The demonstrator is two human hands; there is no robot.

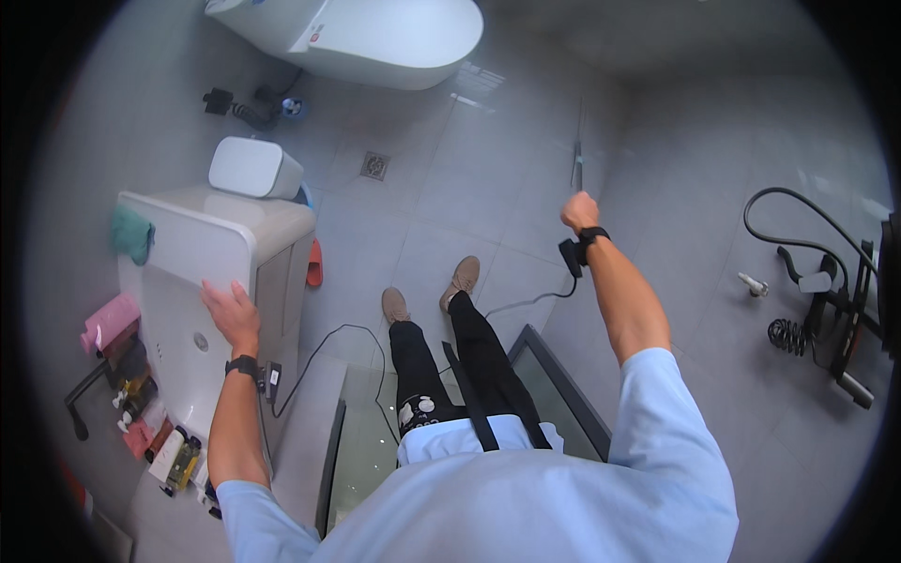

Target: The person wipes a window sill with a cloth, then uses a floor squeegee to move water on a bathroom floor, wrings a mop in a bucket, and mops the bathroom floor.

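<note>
My right hand [581, 211] is closed around the handle of a long, thin tool [578, 163], which points away from me over the tiled floor near the wall. What kind of tool it is cannot be told. My left hand [234, 317], its fingers apart, is over the white washbasin [169, 295] and holds nothing; whether it touches the rim is unclear. A green cloth [132, 234] hangs over the basin's far left corner. Both wrists wear black straps with small cabled devices.
A white toilet [394, 35] stands ahead, beyond a floor drain [375, 165]. A white bin [246, 167] is beside the vanity, with a red slipper [314, 264] nearby. Bottles [184, 461] line the basin's left side. Shower fittings [834, 295] are on the right wall. Cables trail by my legs.
</note>
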